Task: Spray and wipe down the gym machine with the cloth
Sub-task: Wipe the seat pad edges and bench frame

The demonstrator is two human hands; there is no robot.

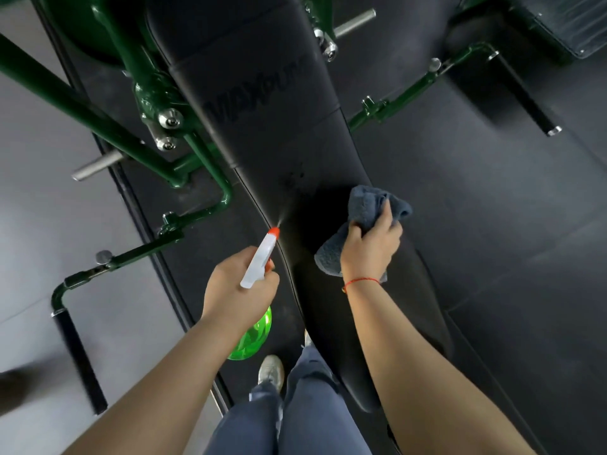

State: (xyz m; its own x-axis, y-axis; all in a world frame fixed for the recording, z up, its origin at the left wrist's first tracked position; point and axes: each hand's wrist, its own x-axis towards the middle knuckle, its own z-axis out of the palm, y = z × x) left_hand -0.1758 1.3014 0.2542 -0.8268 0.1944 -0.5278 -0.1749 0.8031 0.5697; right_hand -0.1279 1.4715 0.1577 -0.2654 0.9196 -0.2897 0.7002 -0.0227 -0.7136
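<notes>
A long black padded bench (pixel 269 126) of the green-framed gym machine runs from the top centre down to the bottom right. My left hand (pixel 239 287) grips a spray bottle (pixel 259 261) with a white head, orange nozzle and green body, aimed at the pad. A thin mist leaves the nozzle and small droplets show on the pad just above it. My right hand (pixel 369 247) holds a bunched grey-blue cloth (pixel 358 224) over the pad's right side, level with the nozzle. A red string circles my right wrist.
Green frame tubes (pixel 108 126) with silver bolts and pegs stand to the left of the pad, and a black-grip handle (pixel 78 359) hangs at lower left. A matching handle (pixel 525 100) sits at upper right. My legs and a white shoe (pixel 271 369) are below, on dark rubber flooring.
</notes>
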